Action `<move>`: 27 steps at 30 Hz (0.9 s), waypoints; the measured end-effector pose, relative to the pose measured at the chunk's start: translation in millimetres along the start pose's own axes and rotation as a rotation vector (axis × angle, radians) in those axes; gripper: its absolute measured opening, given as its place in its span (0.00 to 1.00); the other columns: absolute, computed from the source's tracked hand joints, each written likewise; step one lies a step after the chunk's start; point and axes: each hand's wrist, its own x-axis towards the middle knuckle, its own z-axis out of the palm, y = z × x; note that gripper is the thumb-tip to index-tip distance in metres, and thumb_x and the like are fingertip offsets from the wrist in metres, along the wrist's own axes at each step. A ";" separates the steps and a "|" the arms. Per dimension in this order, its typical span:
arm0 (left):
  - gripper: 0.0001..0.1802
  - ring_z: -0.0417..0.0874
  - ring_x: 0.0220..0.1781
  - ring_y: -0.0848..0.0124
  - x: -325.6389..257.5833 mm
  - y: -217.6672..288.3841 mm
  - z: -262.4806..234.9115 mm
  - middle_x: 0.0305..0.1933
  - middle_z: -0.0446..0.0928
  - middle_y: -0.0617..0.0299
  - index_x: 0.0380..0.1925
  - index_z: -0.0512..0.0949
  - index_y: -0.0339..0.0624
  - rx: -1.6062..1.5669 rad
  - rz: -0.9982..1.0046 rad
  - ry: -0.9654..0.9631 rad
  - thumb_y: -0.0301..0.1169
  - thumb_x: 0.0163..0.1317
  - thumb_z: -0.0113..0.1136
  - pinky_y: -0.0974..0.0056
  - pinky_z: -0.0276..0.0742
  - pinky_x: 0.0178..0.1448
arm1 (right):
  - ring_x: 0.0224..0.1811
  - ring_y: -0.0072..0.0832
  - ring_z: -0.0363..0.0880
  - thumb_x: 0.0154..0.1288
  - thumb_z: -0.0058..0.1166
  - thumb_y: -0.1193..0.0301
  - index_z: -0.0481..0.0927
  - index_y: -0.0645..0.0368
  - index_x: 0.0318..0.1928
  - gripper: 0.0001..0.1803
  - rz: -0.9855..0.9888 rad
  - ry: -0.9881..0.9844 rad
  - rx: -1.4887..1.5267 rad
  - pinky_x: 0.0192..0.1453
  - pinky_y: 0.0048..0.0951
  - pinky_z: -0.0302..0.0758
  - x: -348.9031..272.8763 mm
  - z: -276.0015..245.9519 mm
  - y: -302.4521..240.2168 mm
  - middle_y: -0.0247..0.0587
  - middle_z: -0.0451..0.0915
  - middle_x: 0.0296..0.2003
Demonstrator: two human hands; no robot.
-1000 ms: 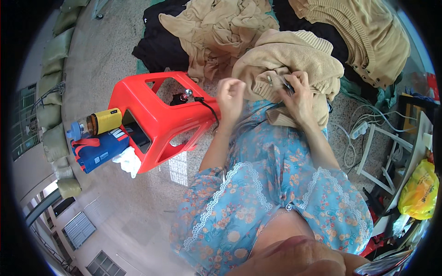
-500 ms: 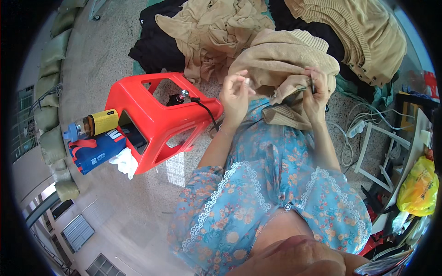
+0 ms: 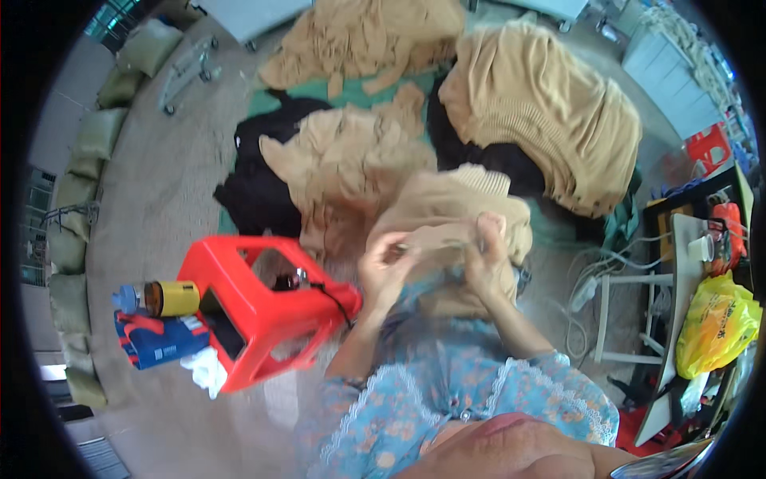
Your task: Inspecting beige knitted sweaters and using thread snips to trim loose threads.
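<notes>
A tan knit sweater (image 3: 455, 191) with a ribbed edge lies bunched over my lap. My left hand (image 3: 383, 271) is closed at its near left side, fingers curled round the knit. A stretch of the tan fabric spans across to my right hand (image 3: 488, 259), which pinches it on the right. Both hands are a little blurred. Whether my right hand also keeps a small dark tool between its fingers cannot be made out.
At the left stands a red plastic stool (image 3: 279, 319) with a yellow-sleeved bottle (image 3: 175, 298), a blue bag (image 3: 163, 343) and white tissue (image 3: 206, 371) beside it. Ahead lie tan garment piles (image 3: 550, 112) and black fabric (image 3: 267, 191). On the right are cables, a white-framed table (image 3: 634, 359) and a yellow plastic bag (image 3: 718, 327).
The view has tipped up, so more floor and garment piles show ahead. My left hand, earlier raised with fingers apart, is now at the sweater. The dark tool in my right hand no longer shows.
</notes>
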 end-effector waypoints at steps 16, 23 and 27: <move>0.13 0.80 0.48 0.72 7.4 -19.2 -7.8 0.42 0.78 0.58 0.43 0.73 0.35 0.221 0.333 0.143 0.21 0.58 0.63 0.66 0.75 0.54 | 0.29 0.30 0.75 0.62 0.57 0.72 0.78 0.65 0.35 0.08 0.225 -0.284 -0.062 0.37 0.28 0.72 -22.3 -10.2 -50.9 0.40 0.76 0.26; 0.14 0.69 0.66 0.62 0.1 17.0 -1.3 0.64 0.68 0.43 0.43 0.66 0.38 0.021 0.323 -0.071 0.17 0.60 0.55 0.63 0.62 0.67 | 0.12 0.09 0.55 0.66 0.57 0.59 0.73 0.53 0.34 0.13 1.052 -0.236 0.624 0.16 0.16 0.55 -6.5 19.6 -39.5 0.19 0.64 0.17; 0.15 0.66 0.69 0.61 -6.5 8.3 -3.3 0.65 0.64 0.38 0.46 0.64 0.36 -0.034 0.298 -0.123 0.17 0.61 0.56 0.63 0.61 0.68 | 0.15 0.11 0.61 0.60 0.64 0.62 0.76 0.56 0.36 0.13 1.106 -0.340 0.742 0.17 0.17 0.60 -6.6 27.6 -33.9 0.23 0.70 0.20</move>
